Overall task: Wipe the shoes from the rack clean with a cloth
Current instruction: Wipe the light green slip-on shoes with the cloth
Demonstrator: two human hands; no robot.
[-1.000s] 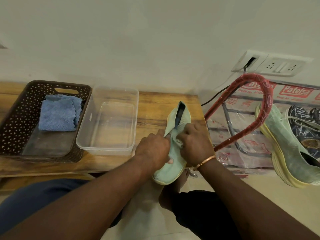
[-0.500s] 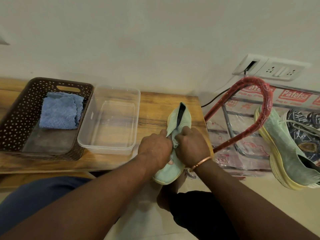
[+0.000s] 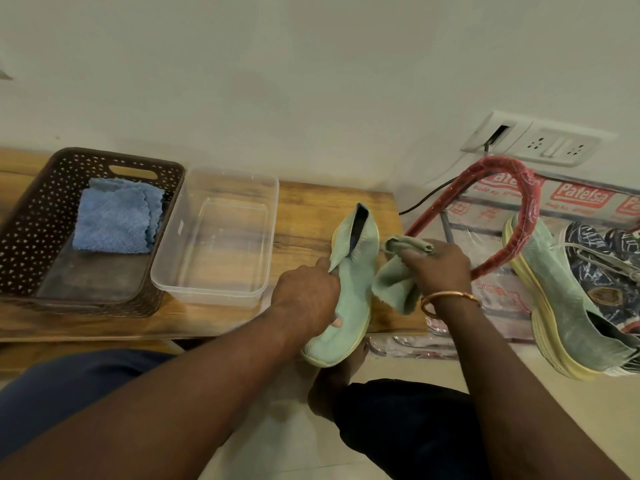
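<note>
A pale green knit shoe (image 3: 349,289) with a yellow sole lies on the right end of the wooden bench, toe toward me. My left hand (image 3: 306,301) grips it round its left side. My right hand (image 3: 438,263) holds a pale green cloth (image 3: 394,284) bunched in its fingers, just right of the shoe and off its surface. The matching green shoe (image 3: 568,306) and a dark patterned shoe (image 3: 602,268) rest on the rack (image 3: 519,188) with a red hoop at right.
A brown perforated basket (image 3: 31,216) with a folded blue cloth (image 3: 116,220) sits at the bench's left. A clear plastic tub (image 3: 214,233) stands beside it. A wall socket (image 3: 540,143) with a black cable is above the rack. My knees are below.
My right hand has lifted the cloth off the shoe and moved it to the right. The left hand keeps its hold on the shoe.
</note>
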